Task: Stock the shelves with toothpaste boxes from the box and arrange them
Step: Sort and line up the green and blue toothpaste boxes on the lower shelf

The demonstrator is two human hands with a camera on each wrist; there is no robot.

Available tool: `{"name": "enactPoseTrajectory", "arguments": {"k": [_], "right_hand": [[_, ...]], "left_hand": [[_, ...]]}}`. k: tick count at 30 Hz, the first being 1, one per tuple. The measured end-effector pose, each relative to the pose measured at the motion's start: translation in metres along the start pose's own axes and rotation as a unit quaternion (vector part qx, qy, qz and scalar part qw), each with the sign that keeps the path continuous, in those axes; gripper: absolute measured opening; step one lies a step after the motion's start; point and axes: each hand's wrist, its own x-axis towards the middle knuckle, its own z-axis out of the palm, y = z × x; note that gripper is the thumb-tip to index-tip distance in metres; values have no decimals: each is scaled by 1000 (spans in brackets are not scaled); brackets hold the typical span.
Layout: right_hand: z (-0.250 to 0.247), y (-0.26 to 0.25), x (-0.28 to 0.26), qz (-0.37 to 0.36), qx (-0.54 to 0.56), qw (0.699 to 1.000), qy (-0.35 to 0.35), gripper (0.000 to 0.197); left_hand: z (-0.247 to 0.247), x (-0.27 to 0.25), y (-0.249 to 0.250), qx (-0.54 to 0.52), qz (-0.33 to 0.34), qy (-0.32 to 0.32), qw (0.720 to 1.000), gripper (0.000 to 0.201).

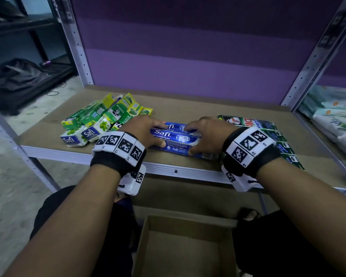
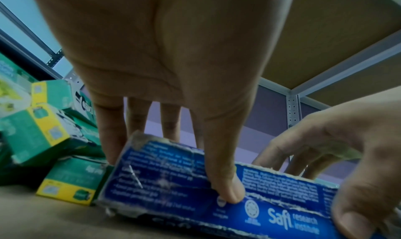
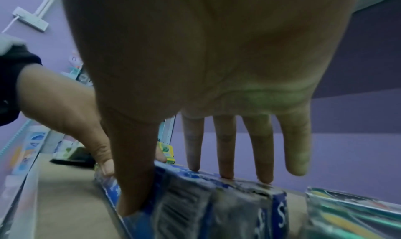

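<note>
Deep blue Safi toothpaste boxes [image 1: 173, 136] with white lettering lie near the front of a tan-brown shelf board [image 1: 198, 105] edged in pale silver-grey metal. To the left, a jumble of small boxes [image 1: 106, 114] shows bright green, yellow and white, some with leaf prints and some with blue Safi panels. To the right, a row of dark green boxes [image 1: 276, 134] carries a red-and-white patch at its far end. Behind them the back wall [image 1: 188, 56] runs in horizontal bands of purple, darker towards the top. Both wrists wear black bands [image 1: 116, 162] set with white tiles bearing black square-pixel markers. Nearest, a plain brown cardboard box [image 1: 186, 246] sits below the shelf.
</note>
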Motion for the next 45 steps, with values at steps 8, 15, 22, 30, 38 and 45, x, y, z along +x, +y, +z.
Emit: {"name": "enactPoseTrajectory", "arguments": {"k": [8, 15, 22, 30, 38, 45], "right_hand": [[-4, 7, 26, 4, -3, 1000, -2, 77], [-13, 14, 58, -4, -12, 1000, -29, 79], [-22, 27, 83, -2, -2, 999, -47, 74], [-32, 45, 97, -12, 19, 996, -87, 81], [-34, 65, 109, -17, 17, 995, -97, 84], [-31, 72, 116, -4, 38, 996, -86, 85]], "left_hand": [[2, 20, -4, -13, 0, 24, 1000, 61], [2, 40, -8, -12, -32, 44, 998, 56], [0, 65, -8, -17, -46, 45, 998, 49], [-2, 103, -10, 32, -52, 28, 998, 50], [-3, 119, -10, 43, -73, 30, 996, 48], [1, 121, -2, 51, -60, 36, 996, 52]]}}
